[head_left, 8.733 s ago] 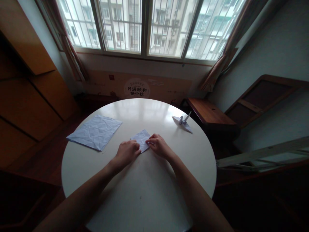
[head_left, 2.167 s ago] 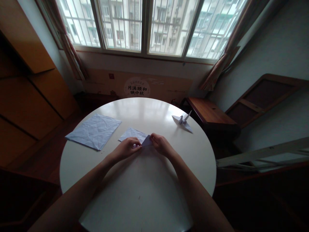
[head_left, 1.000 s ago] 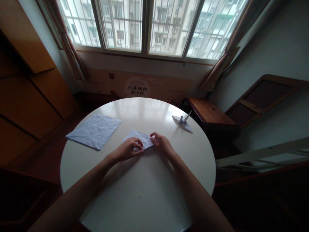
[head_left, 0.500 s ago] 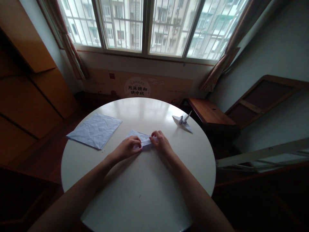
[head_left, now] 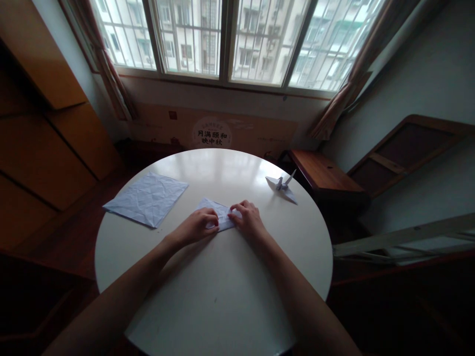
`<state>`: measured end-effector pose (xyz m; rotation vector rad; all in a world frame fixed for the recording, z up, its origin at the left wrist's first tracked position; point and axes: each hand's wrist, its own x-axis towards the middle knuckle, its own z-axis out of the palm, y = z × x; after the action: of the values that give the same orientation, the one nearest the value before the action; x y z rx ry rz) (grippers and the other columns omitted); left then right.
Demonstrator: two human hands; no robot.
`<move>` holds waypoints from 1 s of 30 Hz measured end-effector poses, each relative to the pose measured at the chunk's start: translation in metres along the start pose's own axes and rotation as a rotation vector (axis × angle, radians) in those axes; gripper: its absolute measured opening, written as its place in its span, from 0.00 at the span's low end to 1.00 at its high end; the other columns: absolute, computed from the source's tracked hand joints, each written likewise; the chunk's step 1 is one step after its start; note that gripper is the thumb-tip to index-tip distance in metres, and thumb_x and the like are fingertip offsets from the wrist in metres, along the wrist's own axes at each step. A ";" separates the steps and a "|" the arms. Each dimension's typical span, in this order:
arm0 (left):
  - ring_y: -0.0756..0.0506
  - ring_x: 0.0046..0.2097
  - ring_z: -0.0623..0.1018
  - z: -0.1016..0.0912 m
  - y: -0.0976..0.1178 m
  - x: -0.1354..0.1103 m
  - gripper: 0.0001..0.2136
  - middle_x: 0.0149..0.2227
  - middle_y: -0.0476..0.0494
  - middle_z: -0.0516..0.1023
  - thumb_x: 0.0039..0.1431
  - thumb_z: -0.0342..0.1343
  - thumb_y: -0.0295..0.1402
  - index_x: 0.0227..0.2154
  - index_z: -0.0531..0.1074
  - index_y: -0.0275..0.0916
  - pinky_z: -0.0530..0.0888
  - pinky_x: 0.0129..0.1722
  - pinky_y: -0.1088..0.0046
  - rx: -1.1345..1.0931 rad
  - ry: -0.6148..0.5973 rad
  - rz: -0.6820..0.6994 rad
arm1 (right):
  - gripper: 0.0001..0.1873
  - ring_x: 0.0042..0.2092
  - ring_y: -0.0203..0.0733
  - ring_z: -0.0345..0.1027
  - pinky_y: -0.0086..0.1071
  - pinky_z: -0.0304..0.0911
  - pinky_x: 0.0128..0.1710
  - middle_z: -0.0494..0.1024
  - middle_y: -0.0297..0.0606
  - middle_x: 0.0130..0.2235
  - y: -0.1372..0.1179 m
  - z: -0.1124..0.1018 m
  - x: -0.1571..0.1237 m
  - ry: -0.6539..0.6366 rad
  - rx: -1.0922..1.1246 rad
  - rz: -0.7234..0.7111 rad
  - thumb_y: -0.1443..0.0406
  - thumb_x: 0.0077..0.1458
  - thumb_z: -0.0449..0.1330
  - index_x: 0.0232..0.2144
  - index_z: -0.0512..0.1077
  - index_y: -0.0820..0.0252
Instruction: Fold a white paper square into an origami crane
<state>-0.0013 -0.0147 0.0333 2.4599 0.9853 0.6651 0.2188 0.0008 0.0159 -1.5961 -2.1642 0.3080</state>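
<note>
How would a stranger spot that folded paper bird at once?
Find the round, glossy white table below the wide barred window. Near its far right edge sits a white folded-paper crane. Only it has spread wings: the creased white paper sheet at left and the small folded white paper between left hand and right hand lie flatter.

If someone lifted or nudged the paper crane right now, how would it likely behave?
The paper crane is probably very light and would slide easily, being folded paper on a smooth, shiny table. Its thin, pointed wings would likely bend or crumple if pinched. Spread wide, they should make it unlikely to roll.
</note>
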 end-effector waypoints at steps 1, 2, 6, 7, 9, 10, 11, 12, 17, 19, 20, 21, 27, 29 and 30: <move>0.45 0.42 0.75 0.000 0.000 0.000 0.04 0.38 0.43 0.77 0.58 0.57 0.31 0.31 0.77 0.39 0.70 0.45 0.70 0.001 0.000 0.002 | 0.13 0.48 0.47 0.62 0.39 0.53 0.50 0.71 0.41 0.45 -0.001 0.001 0.000 -0.003 -0.005 -0.004 0.57 0.57 0.60 0.43 0.76 0.52; 0.45 0.42 0.75 0.000 0.000 0.000 0.04 0.38 0.43 0.77 0.58 0.57 0.31 0.31 0.77 0.39 0.70 0.46 0.69 0.002 -0.001 0.002 | 0.13 0.48 0.47 0.62 0.39 0.53 0.50 0.71 0.42 0.45 -0.001 0.001 0.000 -0.007 -0.006 -0.009 0.57 0.57 0.61 0.44 0.76 0.51; 0.45 0.42 0.75 0.000 0.002 0.000 0.05 0.39 0.43 0.77 0.58 0.57 0.32 0.31 0.77 0.39 0.70 0.46 0.69 -0.002 -0.009 -0.008 | 0.12 0.49 0.47 0.61 0.40 0.53 0.50 0.71 0.41 0.45 -0.002 0.002 0.000 -0.026 0.011 -0.030 0.58 0.57 0.61 0.44 0.76 0.50; 0.45 0.42 0.75 -0.001 0.003 0.000 0.05 0.39 0.43 0.77 0.58 0.57 0.32 0.32 0.77 0.39 0.70 0.46 0.69 -0.007 -0.011 -0.010 | 0.13 0.49 0.47 0.61 0.40 0.53 0.51 0.71 0.41 0.45 -0.001 0.002 0.000 -0.032 0.018 -0.037 0.58 0.56 0.61 0.44 0.76 0.50; 0.45 0.43 0.75 -0.002 0.003 0.000 0.04 0.39 0.42 0.77 0.57 0.58 0.31 0.33 0.77 0.39 0.70 0.46 0.69 -0.025 -0.018 -0.008 | 0.15 0.49 0.47 0.61 0.40 0.53 0.51 0.72 0.41 0.46 0.000 0.002 0.000 -0.040 0.032 -0.045 0.58 0.56 0.62 0.46 0.75 0.50; 0.45 0.43 0.75 -0.003 0.003 0.000 0.05 0.39 0.42 0.77 0.57 0.58 0.31 0.34 0.78 0.39 0.70 0.46 0.69 -0.041 -0.022 -0.008 | 0.17 0.50 0.47 0.62 0.40 0.53 0.52 0.71 0.41 0.46 0.000 0.003 0.000 -0.036 0.037 -0.042 0.58 0.56 0.62 0.48 0.74 0.52; 0.45 0.43 0.75 -0.003 0.001 0.000 0.05 0.40 0.42 0.77 0.57 0.58 0.31 0.35 0.78 0.39 0.71 0.46 0.69 -0.061 -0.026 -0.007 | 0.19 0.50 0.47 0.62 0.40 0.54 0.52 0.71 0.42 0.47 0.000 0.003 0.000 -0.029 0.038 -0.035 0.58 0.55 0.63 0.49 0.73 0.53; 0.45 0.43 0.75 -0.004 0.000 0.000 0.06 0.40 0.42 0.77 0.57 0.58 0.31 0.36 0.78 0.39 0.71 0.46 0.69 -0.085 -0.031 -0.007 | 0.20 0.50 0.47 0.62 0.40 0.54 0.52 0.71 0.43 0.47 0.000 0.004 0.001 -0.022 0.035 -0.026 0.57 0.55 0.63 0.50 0.73 0.55; 0.46 0.43 0.76 -0.004 -0.009 -0.002 0.09 0.42 0.41 0.76 0.58 0.56 0.30 0.39 0.78 0.39 0.72 0.45 0.70 -0.183 -0.045 -0.014 | 0.13 0.48 0.45 0.65 0.39 0.57 0.50 0.73 0.43 0.44 0.002 0.006 0.003 0.023 0.081 0.002 0.58 0.55 0.62 0.42 0.77 0.56; 0.45 0.44 0.76 -0.003 -0.009 -0.003 0.09 0.43 0.41 0.76 0.57 0.58 0.32 0.40 0.78 0.39 0.72 0.46 0.70 -0.163 -0.040 -0.021 | 0.11 0.45 0.43 0.67 0.37 0.59 0.48 0.74 0.42 0.42 0.003 0.004 0.003 0.058 0.171 0.011 0.60 0.56 0.61 0.40 0.76 0.57; 0.45 0.44 0.76 -0.003 -0.008 -0.003 0.10 0.44 0.41 0.76 0.56 0.60 0.34 0.41 0.78 0.40 0.72 0.46 0.69 -0.133 -0.033 -0.024 | 0.10 0.43 0.41 0.68 0.36 0.61 0.46 0.74 0.41 0.41 0.003 0.002 0.004 0.071 0.230 0.012 0.61 0.56 0.60 0.39 0.76 0.58; 0.44 0.45 0.76 -0.002 -0.007 -0.002 0.12 0.44 0.41 0.76 0.54 0.61 0.35 0.41 0.78 0.41 0.72 0.46 0.68 -0.089 -0.023 -0.028 | 0.10 0.41 0.40 0.69 0.35 0.62 0.45 0.75 0.40 0.40 0.004 0.000 0.004 0.076 0.297 0.009 0.61 0.56 0.60 0.39 0.75 0.58; 0.42 0.45 0.76 0.004 -0.004 0.001 0.07 0.43 0.42 0.77 0.57 0.57 0.26 0.37 0.77 0.41 0.69 0.48 0.62 0.135 0.066 -0.035 | 0.19 0.38 0.38 0.70 0.33 0.63 0.42 0.77 0.36 0.34 0.009 -0.013 0.005 -0.015 0.580 -0.059 0.58 0.51 0.63 0.45 0.73 0.59; 0.44 0.43 0.77 0.004 -0.005 0.001 0.07 0.41 0.42 0.78 0.57 0.55 0.23 0.34 0.76 0.40 0.70 0.45 0.66 0.102 0.087 -0.028 | 0.16 0.36 0.38 0.69 0.32 0.63 0.41 0.77 0.35 0.32 0.009 -0.016 0.004 -0.090 0.594 -0.071 0.57 0.50 0.63 0.40 0.75 0.60; 0.45 0.41 0.77 0.004 -0.006 0.001 0.07 0.40 0.43 0.78 0.57 0.55 0.23 0.33 0.76 0.39 0.71 0.43 0.68 0.079 0.092 -0.027 | 0.14 0.35 0.38 0.68 0.31 0.63 0.39 0.77 0.35 0.32 0.009 -0.016 0.003 -0.142 0.592 -0.075 0.57 0.50 0.63 0.36 0.77 0.61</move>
<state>-0.0013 -0.0109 0.0269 2.4985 1.0971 0.7506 0.2332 0.0052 0.0272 -1.1790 -1.9639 0.9595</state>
